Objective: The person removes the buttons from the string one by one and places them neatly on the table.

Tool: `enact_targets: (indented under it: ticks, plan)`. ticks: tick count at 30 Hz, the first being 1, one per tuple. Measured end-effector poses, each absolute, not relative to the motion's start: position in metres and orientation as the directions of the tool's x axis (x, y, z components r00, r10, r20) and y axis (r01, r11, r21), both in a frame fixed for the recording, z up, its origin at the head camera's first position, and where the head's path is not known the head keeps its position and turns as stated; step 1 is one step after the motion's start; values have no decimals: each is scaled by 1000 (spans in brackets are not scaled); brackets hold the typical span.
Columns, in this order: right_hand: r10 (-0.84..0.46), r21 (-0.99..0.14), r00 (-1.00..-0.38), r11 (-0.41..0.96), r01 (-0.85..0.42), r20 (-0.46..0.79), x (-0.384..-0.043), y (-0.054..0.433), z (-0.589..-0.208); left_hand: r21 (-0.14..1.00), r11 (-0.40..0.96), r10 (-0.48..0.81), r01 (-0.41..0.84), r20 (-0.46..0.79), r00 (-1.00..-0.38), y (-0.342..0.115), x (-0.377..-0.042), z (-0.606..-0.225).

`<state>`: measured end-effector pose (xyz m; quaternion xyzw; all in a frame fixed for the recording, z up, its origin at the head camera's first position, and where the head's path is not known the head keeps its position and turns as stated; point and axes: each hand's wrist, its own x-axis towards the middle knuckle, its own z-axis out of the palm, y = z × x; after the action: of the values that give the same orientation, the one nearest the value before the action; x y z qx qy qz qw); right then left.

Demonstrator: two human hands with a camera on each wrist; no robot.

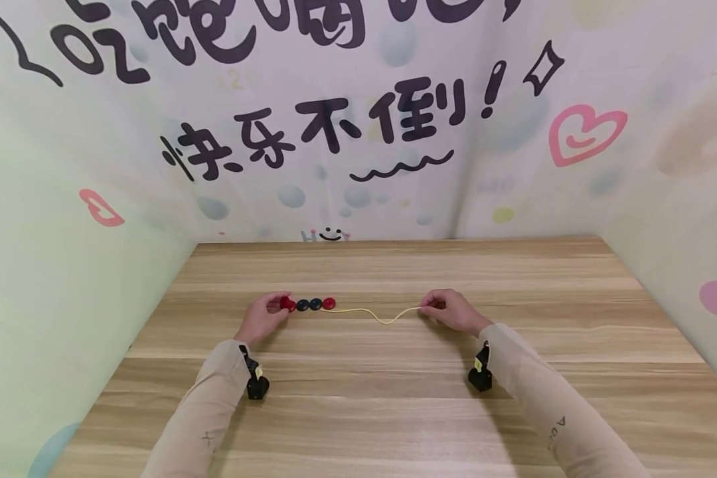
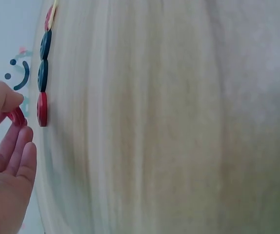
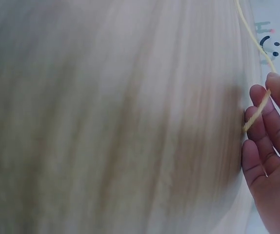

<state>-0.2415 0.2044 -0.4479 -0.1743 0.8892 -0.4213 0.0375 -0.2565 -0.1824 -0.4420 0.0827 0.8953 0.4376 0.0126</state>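
My left hand (image 1: 261, 320) pinches a red button (image 2: 17, 117) between thumb and fingers, just above the left end of a row of buttons. That row lies on the tabletop: a red button (image 2: 42, 109) nearest the hand, two dark blue buttons (image 1: 309, 305), then another red button (image 1: 329, 303). A thin yellow string (image 1: 358, 309) runs from beside the row's right end, dips in a curve, and reaches my right hand (image 1: 452, 311). There the thumb and forefinger pinch it, and a short string end (image 3: 257, 111) sticks out past them. I cannot tell whether the string passes through any button.
The wood-grain table (image 1: 358, 398) spreads out around both hands. Behind it stands a printed wall (image 1: 358, 199) with black lettering, and pale walls close the left and right sides. A small black camera (image 1: 258, 385) hangs at the left wrist, another (image 1: 480, 377) at the right.
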Motion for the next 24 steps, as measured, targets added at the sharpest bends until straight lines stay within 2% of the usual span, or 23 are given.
enact_targets:
  ticks: [10,17,24]
  plan:
    - [-327,-756,-944,610,-236,31,-242,211,-446,743,664,65,90,62,-996,-189,-259,-451]
    - [-326,-749,-945,616,-243,38,-242,220,-448,716,689,68,110,87,-994,-196,-259,-457]
    - [-316,-734,-948,637,-237,32,-243,229,-450,723,685,86,97,52,-995,-198,-259,-453]
